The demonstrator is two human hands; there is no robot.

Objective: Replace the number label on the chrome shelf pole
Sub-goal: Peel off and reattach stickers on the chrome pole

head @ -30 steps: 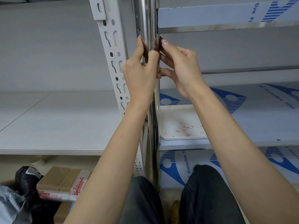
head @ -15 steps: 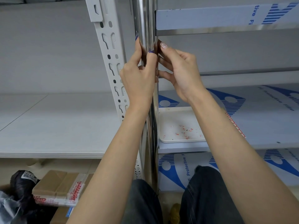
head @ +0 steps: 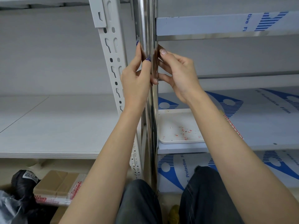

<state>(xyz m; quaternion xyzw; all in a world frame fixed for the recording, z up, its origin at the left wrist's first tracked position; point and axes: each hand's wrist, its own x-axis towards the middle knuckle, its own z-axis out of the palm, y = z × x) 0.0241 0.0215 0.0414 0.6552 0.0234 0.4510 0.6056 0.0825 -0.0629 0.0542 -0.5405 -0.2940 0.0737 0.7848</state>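
Both hands are raised to the chrome pole [head: 147, 21], which stands upright between a white slotted post [head: 111, 46] and the film-covered shelves on the right. The left hand [head: 135, 78] grips the pole, its thumb pressed on the front and its forefinger laid up the left side. The right hand [head: 179, 73] comes in from the right with bent fingers, the forefinger's tip touching the pole's right edge. Its thumb is hidden, so I cannot tell whether it pinches anything. The label itself cannot be made out under the fingers.

On the lower right shelf [head: 258, 120], just beside the pole, lies a white tray [head: 169, 120] with small red scraps [head: 184, 131] in it. A bare white shelf [head: 48, 126] runs off to the left. Below it, on the floor, a cardboard box [head: 56, 181] lies next to a black bag [head: 21, 180]. The person's knees in dark trousers [head: 140, 204] sit on either side of the pole's foot.
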